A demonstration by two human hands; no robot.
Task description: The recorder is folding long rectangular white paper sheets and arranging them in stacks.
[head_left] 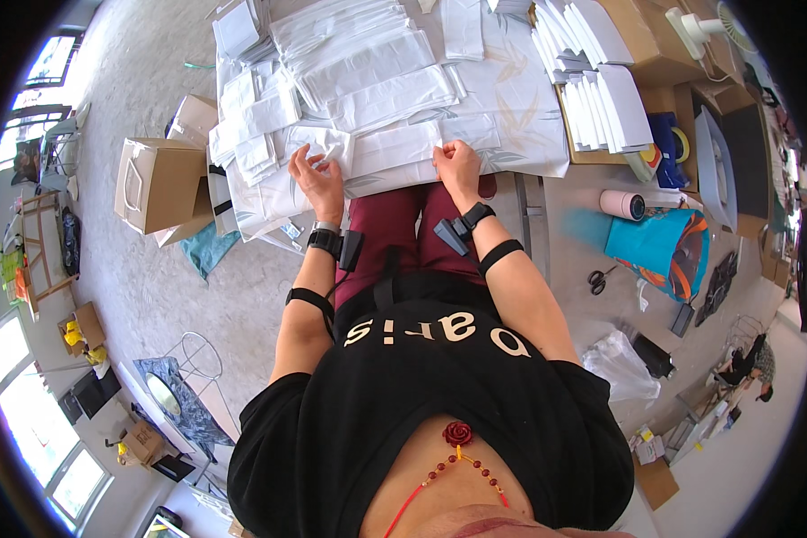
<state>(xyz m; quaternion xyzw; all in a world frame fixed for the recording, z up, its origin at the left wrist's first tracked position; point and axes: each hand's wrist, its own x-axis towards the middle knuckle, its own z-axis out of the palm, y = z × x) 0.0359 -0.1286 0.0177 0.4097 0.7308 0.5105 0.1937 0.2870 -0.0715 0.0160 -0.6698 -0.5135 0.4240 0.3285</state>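
A long white folded strip (394,151) of thin sheet, paper or plastic, lies flat along the near edge of a cloth-covered table (529,117). My right hand (458,170) has its fingers pressed together on the strip's right end. At the other end the sheet is turned over into a crumpled flap (327,143). My left hand (319,182) touches this flap, its fingers bent and apart. Beyond both hands lie more white folded strips (394,94) in overlapping rows. Small stacks of the same white pieces (260,117) sit to the left.
White folded pieces stand in a cardboard box (610,108) at the table's right. A brown carton (157,184) is left of the table. On the right are a pink cup (620,205), a blue bag (659,251) and scissors (599,281). A fan (704,27) stands far right.
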